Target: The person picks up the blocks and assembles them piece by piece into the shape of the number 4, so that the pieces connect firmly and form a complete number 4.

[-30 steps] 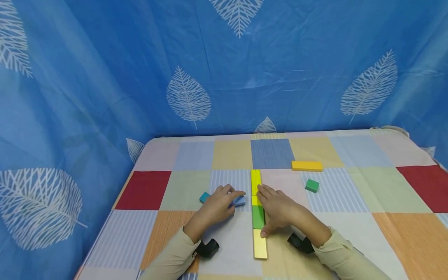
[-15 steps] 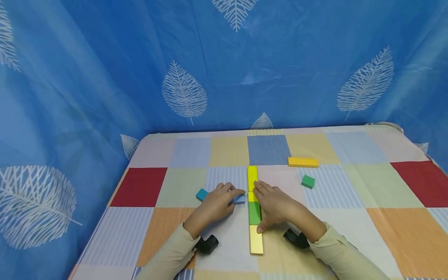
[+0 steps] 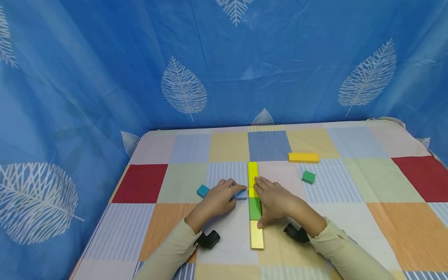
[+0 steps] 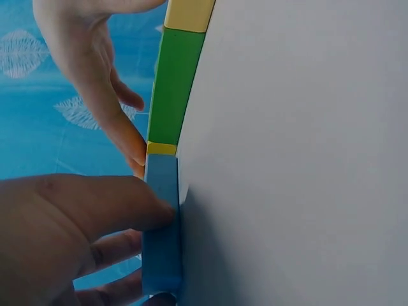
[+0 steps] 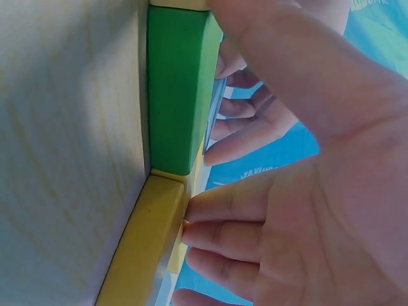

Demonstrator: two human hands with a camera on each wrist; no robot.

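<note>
At lower centre, a block row [image 3: 254, 210] lies on the cloth [image 3: 353, 225] between left hand [image 3: 217, 199] and right hand [image 3: 276, 200]; farther right lie a front block [image 3: 308, 177] and rear block [image 3: 303, 158].

Found on patchwork cloth [image 3: 134, 182], before blue leaf-print curtain [image 3: 245, 81]: straight row of blocks, running lengthwise away from the person. Listed from near end: pale-yellow block [image 3: 257, 237], green block [image 3: 254, 209], short yellow block [image 3: 251, 192], bright-yellow section [image 3: 252, 173]. Noted along row's right side: right hand [image 3: 276, 201], fingers extended against yellow pieces, thumb at near edge of pale-yellow block's far end. Noted left of row: left hand [image 3: 217, 198], gripping light-blue block [image 3: 240, 195], with one end just beside row; contact not determinable. Recorded beyond left hand: teal block [image 3: 202, 190]. Recorded farther right, lying apart: small green block [image 3: 308, 177], orange-yellow block [image 3: 303, 157].
</note>
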